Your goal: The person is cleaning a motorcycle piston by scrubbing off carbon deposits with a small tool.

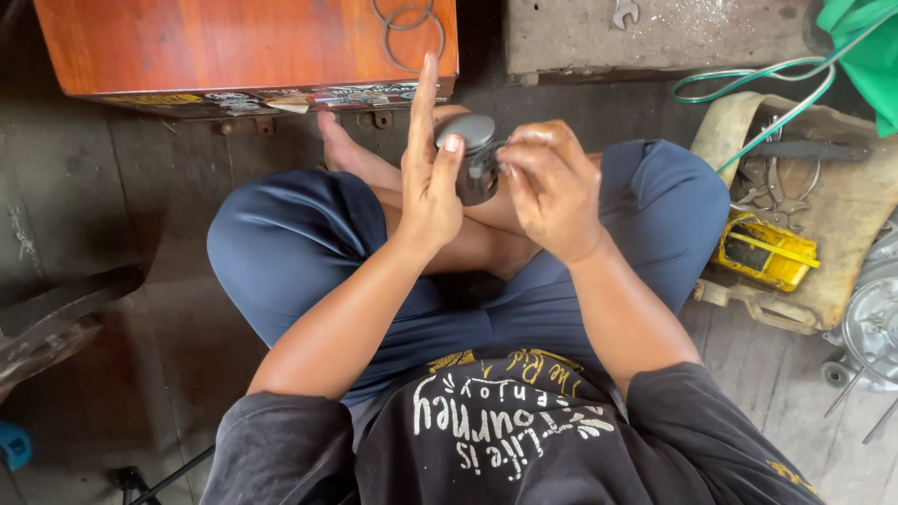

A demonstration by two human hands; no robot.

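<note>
I sit cross-legged on a wooden floor. My left hand holds a small dark grey round metal part between thumb and palm, with the index finger pointing straight up. My right hand closes its fingertips on the side of the same part, just right of it. The lower half of the part is hidden behind both hands. My bare foot lies just behind the hands.
A reddish wooden box with two wire rings stands ahead. To the right lie a cloth with pliers, a yellow tool, a green-white hose and a metal engine part. A concrete block carries a wrench.
</note>
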